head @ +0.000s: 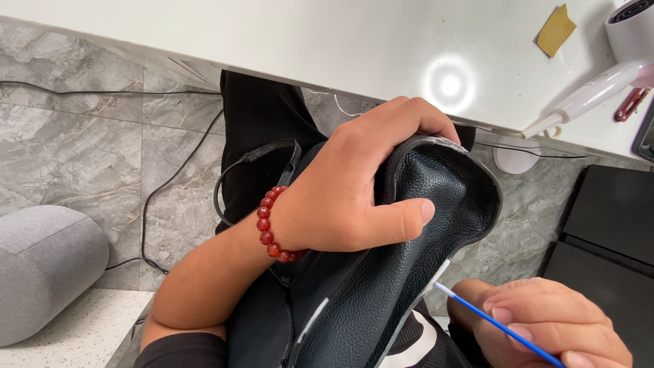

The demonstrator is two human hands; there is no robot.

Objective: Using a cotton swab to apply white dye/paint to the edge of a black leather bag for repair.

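Black pebbled-leather bag [381, 272] fills the lower centre of the frame, resting on the person's lap with its rim turned up toward the white table edge [272, 48] at the top. The left hand [354, 184], with a red bead bracelet [269, 228] at the wrist, is clamped over the bag's upper rim: fingers curl out of sight over the far side and the thumb presses flat on the near face. The right hand [545, 324], at the lower right corner, pinches a thin blue stick with a white tip [477, 313] between thumb and fingertips; the white tip sits just beside the pale edge strip running down the bag's seam, and whether it touches the strip cannot be told.

Risks, as a judgement: the stick is held far back from its tip, so a small wobble could carry the tip off the narrow edge strip and onto the grained leather face. The bag is soft and propped only by one hand, so it could sag or twist if that grip loosens. A black strap [235, 170] loops loose behind the wrist and could snag. A white hair dryer [613, 68] and a yellow slip [555, 31] lie on the table at the upper right; a grey cushion [48, 266] sits at the left.
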